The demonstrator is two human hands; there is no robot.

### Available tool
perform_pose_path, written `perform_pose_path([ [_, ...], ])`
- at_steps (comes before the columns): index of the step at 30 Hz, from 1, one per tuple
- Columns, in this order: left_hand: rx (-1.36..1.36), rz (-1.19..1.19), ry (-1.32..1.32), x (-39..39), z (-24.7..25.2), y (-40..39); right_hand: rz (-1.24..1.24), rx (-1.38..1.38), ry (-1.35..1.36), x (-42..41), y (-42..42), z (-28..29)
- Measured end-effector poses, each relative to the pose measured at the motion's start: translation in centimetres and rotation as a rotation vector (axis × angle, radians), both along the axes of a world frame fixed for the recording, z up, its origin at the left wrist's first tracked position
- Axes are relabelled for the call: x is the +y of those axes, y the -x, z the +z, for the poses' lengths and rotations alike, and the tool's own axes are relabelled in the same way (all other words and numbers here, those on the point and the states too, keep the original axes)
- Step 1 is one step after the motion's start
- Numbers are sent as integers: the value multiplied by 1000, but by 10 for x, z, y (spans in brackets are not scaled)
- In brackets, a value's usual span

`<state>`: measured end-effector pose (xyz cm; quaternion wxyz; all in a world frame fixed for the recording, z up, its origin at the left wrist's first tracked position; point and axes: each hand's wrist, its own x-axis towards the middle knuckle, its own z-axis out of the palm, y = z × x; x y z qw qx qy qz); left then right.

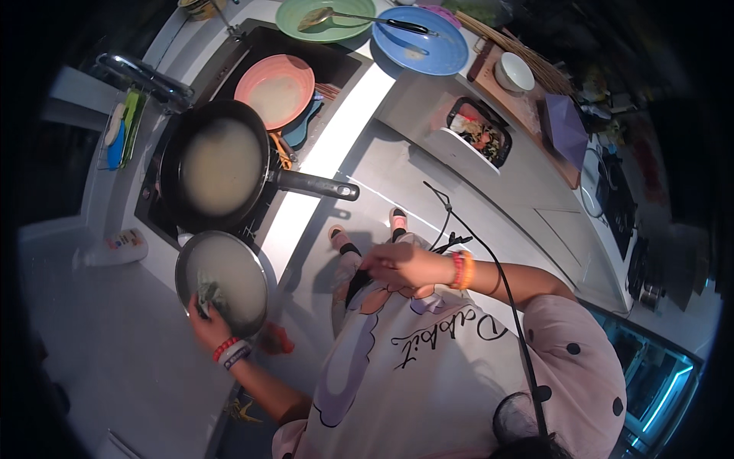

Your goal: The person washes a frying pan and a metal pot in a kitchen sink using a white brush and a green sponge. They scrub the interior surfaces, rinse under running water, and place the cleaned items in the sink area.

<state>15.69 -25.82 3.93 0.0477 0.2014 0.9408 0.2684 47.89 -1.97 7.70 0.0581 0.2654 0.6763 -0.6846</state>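
Note:
My left hand [209,324] is at the near rim of a round, metal-rimmed pan or lid [243,269] with a pale, cloudy surface. It grips a crumpled grey-green cloth or scrubber [212,292]. In front of my body is my right hand [401,264], slightly blurred, with bent fingers; whether anything is in it is hidden. Just beyond the round piece stands a black frying pan [166,166] with cloudy liquid in it, its handle [315,185] over the counter edge. A pink plate [246,86] with whitish liquid lies past the pan, overlapping a blue-green item [301,129].
A green plate [287,23] and a blue plate [453,57] stand at the top, a metal spatula [367,20] across them. A chrome faucet [143,77] is at left, near a white bottle [127,246]. An open waste bin [479,135] is at the right cabinet. A black cable [504,275] crosses my right forearm.

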Motion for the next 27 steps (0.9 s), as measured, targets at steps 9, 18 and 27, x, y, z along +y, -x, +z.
perform_pose_path([
  [9,-7,-155,29,7,-35,2,207,-223,120,23,-147,4],
  [18,35,-125,187,18,-27,10,173,-607,-536,10,-299,-49],
  [27,23,191,74,24,-61,22,-1599,-101,134,192,-409,-112],
])
